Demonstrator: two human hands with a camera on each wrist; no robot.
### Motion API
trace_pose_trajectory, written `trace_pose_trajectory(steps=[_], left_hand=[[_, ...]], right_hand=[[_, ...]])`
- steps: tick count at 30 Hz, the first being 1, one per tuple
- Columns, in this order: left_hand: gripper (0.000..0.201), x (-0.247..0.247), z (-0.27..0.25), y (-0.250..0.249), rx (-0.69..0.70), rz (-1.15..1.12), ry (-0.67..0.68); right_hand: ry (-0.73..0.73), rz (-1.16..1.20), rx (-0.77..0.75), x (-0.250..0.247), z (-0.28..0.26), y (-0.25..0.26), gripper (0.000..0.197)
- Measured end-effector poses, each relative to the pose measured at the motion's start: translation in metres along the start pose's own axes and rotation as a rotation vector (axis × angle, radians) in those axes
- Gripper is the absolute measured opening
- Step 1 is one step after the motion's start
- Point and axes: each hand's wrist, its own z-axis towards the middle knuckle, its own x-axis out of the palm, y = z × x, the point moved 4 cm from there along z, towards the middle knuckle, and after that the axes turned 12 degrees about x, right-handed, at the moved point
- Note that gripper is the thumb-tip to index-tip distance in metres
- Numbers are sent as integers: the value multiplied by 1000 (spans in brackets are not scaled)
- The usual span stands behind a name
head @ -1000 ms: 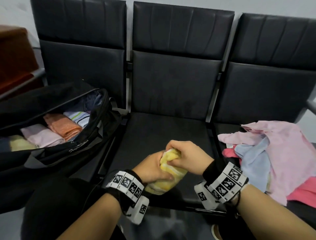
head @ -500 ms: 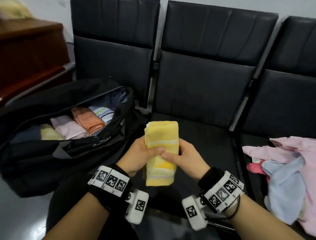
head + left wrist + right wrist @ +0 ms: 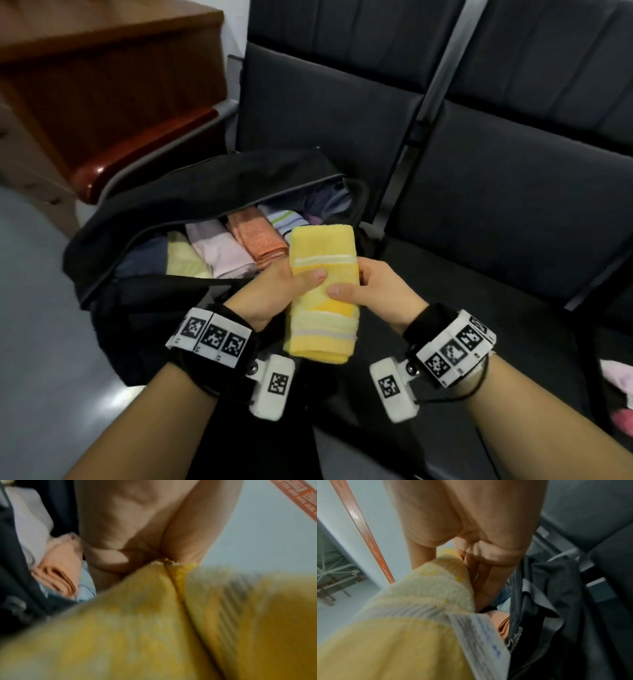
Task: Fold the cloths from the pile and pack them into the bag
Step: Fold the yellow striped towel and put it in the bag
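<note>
Left hand (image 3: 274,294) and right hand (image 3: 373,294) grip folded yellow cloth (image 3: 322,308) beside bag (image 3: 144,219).

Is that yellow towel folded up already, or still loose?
Folded. The yellow towel is a neat, layered rectangle, held between the left hand and right hand.

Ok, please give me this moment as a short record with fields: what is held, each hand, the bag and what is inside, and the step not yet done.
held item: folded yellow towel, above the edge of the bag
left hand: grips the towel's left side, thumb on top
right hand: grips its right side, thumb on top
bag: black, open, on the seat
inside the bag: orange cloth, pink cloth, pale yellow cloth, striped cloth
not yet done: towel not in the bag
</note>
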Motion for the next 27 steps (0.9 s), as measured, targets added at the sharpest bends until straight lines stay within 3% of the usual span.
trace_pose_trajectory(steps=[3,7,11,14,17,20,22,24,27], left_hand=[[29,-49,4,-10,-34,122,-106],[16,-136,-13,-29,50,517,-549],[23,-217,-50,-55,92,844,-796],[41,-264,-76,-61,-19,1053,-926],[56,-294,-102,-49,-143,986,-1085],[72,-313,-121,-33,-184,711,-1180],[75,-317,-126,-23,-248,501,-1186],[65,-319,-127,-14,-298,355,-1148],[54,-324,-128,-5,-317,278,-1064]], right_hand=[[9,-12,37,22,50,11,39],[10,-56,85,52,115,23,35],[56,-103,199,82,167,24,50],[95,-85,255,105,193,22,48],[111,-110,260,120,211,26,47],[151,-75,246,133,226,31,46],[148,-27,261,139,235,31,49],[113,7,255,141,245,32,51],[39,82,216,141,262,41,45]])
